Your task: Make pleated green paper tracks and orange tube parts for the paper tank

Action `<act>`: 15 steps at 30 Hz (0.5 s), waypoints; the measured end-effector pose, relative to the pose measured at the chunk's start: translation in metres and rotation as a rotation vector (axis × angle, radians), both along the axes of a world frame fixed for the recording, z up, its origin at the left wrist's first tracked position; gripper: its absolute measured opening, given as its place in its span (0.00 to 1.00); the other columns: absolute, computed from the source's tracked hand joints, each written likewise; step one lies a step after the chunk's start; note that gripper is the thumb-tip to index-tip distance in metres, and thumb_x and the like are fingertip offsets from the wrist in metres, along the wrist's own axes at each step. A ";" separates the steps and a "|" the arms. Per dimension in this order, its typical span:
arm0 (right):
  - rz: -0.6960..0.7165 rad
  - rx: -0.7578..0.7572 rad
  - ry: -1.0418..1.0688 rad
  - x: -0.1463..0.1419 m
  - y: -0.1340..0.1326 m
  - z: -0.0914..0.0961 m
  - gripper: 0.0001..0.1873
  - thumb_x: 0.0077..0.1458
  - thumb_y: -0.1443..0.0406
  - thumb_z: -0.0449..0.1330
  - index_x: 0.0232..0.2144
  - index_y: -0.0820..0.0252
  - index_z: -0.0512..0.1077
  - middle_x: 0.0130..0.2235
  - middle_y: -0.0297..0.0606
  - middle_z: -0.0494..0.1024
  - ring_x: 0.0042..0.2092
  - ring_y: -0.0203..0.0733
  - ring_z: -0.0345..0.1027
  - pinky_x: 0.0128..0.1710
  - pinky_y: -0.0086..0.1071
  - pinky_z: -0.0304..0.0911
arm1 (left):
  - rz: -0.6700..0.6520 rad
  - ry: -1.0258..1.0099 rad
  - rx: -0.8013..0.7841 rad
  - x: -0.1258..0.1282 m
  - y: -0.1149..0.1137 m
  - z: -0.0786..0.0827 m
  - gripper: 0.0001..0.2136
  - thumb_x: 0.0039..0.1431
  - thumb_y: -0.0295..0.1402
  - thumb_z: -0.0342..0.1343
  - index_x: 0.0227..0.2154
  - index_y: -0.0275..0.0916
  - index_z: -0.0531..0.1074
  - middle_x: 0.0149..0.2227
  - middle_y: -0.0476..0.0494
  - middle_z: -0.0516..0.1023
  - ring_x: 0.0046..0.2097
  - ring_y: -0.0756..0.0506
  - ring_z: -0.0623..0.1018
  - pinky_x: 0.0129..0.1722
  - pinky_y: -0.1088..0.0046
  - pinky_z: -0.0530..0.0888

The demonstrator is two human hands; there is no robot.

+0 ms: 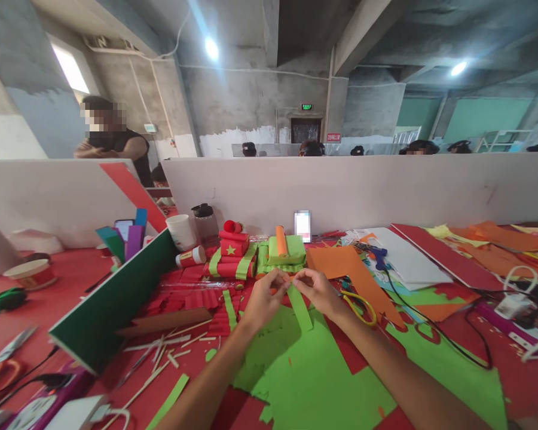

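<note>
My left hand (265, 297) and my right hand (317, 291) meet in front of me, each closed in a pinch at the upper end of a narrow green paper strip (301, 310). The strip slants down from the fingertips over a large torn-edged green sheet (291, 352). A bit of orange shows by the fingertips, partly hidden. Just beyond the hands sits a green paper model (289, 251) with an orange paper roll (281, 240) on top. Left of it stands a red paper model (233, 251) with green bands and a yellow star.
Orange sheet (329, 261), yellow-handled scissors (361, 307) and a corded blue glue gun (379, 255) lie to the right. On the left are a dark green board (116, 298), paper cups (179, 232), thin sticks and a power strip (49, 400). A white partition (363, 191) stands behind.
</note>
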State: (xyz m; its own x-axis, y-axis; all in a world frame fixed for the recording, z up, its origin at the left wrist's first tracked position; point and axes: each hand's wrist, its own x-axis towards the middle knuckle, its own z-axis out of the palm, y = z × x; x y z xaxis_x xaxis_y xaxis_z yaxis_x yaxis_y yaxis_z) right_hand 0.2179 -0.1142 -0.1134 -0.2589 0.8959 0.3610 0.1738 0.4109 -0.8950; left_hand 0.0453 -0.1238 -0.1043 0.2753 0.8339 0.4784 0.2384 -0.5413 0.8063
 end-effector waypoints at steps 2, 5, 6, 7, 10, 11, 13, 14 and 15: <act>0.006 -0.026 0.014 -0.001 0.001 -0.001 0.10 0.54 0.59 0.58 0.30 0.60 0.71 0.26 0.32 0.71 0.29 0.36 0.64 0.28 0.27 0.59 | -0.008 0.005 0.002 -0.001 0.000 0.000 0.05 0.59 0.33 0.53 0.34 0.37 0.70 0.27 0.49 0.72 0.29 0.50 0.70 0.31 0.77 0.68; -0.003 -0.063 0.048 -0.001 0.003 -0.004 0.10 0.53 0.58 0.60 0.30 0.61 0.71 0.25 0.31 0.71 0.27 0.35 0.63 0.27 0.27 0.58 | 0.001 0.020 0.021 -0.002 0.001 0.000 0.06 0.59 0.33 0.53 0.34 0.37 0.71 0.29 0.47 0.74 0.31 0.49 0.72 0.33 0.76 0.69; -0.009 -0.074 0.064 -0.001 0.004 -0.005 0.11 0.53 0.58 0.60 0.30 0.61 0.71 0.25 0.31 0.71 0.27 0.35 0.63 0.27 0.27 0.58 | 0.007 0.026 0.029 -0.002 0.000 0.000 0.06 0.60 0.33 0.52 0.34 0.37 0.72 0.31 0.46 0.75 0.33 0.49 0.73 0.35 0.75 0.70; -0.014 -0.081 0.081 -0.001 0.005 -0.006 0.11 0.52 0.58 0.60 0.31 0.61 0.71 0.26 0.32 0.71 0.27 0.35 0.64 0.27 0.27 0.58 | 0.017 0.035 0.036 -0.002 0.000 0.000 0.07 0.60 0.33 0.53 0.35 0.37 0.73 0.32 0.46 0.76 0.34 0.48 0.74 0.36 0.75 0.71; -0.025 -0.080 0.124 0.000 0.007 -0.008 0.12 0.52 0.57 0.61 0.33 0.61 0.72 0.27 0.33 0.73 0.29 0.36 0.66 0.28 0.27 0.60 | 0.058 0.055 0.046 -0.002 0.001 -0.001 0.08 0.58 0.34 0.55 0.38 0.38 0.74 0.32 0.45 0.77 0.34 0.48 0.75 0.37 0.74 0.72; -0.028 -0.071 0.137 0.000 0.007 -0.007 0.12 0.52 0.57 0.61 0.34 0.61 0.72 0.28 0.34 0.74 0.29 0.36 0.66 0.28 0.27 0.61 | 0.074 0.059 0.046 -0.002 0.001 -0.002 0.09 0.58 0.35 0.55 0.39 0.38 0.75 0.31 0.45 0.77 0.33 0.48 0.75 0.36 0.74 0.72; -0.023 -0.047 0.154 0.001 0.006 -0.004 0.13 0.52 0.57 0.62 0.36 0.60 0.72 0.30 0.34 0.75 0.31 0.37 0.68 0.29 0.27 0.62 | 0.096 0.059 0.038 -0.003 0.003 -0.003 0.10 0.57 0.36 0.57 0.39 0.38 0.75 0.31 0.45 0.77 0.32 0.48 0.75 0.35 0.74 0.72; -0.011 -0.034 0.156 0.001 0.005 -0.002 0.13 0.52 0.57 0.62 0.37 0.59 0.72 0.31 0.35 0.75 0.32 0.37 0.69 0.30 0.27 0.63 | 0.103 0.054 0.033 -0.003 0.004 -0.003 0.10 0.57 0.36 0.57 0.38 0.38 0.76 0.31 0.45 0.77 0.32 0.47 0.75 0.35 0.74 0.72; 0.006 -0.024 0.154 0.002 0.003 0.000 0.13 0.52 0.57 0.62 0.38 0.59 0.72 0.33 0.36 0.76 0.34 0.38 0.70 0.32 0.28 0.64 | 0.109 0.045 0.030 -0.003 0.005 -0.003 0.10 0.56 0.37 0.57 0.37 0.38 0.76 0.31 0.45 0.77 0.32 0.47 0.75 0.34 0.74 0.72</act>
State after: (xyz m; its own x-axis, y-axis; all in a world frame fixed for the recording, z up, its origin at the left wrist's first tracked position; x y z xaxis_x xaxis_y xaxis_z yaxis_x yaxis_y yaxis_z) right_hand 0.2196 -0.1107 -0.1132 -0.2080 0.9031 0.3756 0.0315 0.3900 -0.9203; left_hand 0.0421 -0.1193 -0.1078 0.2061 0.8454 0.4929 0.3327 -0.5342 0.7771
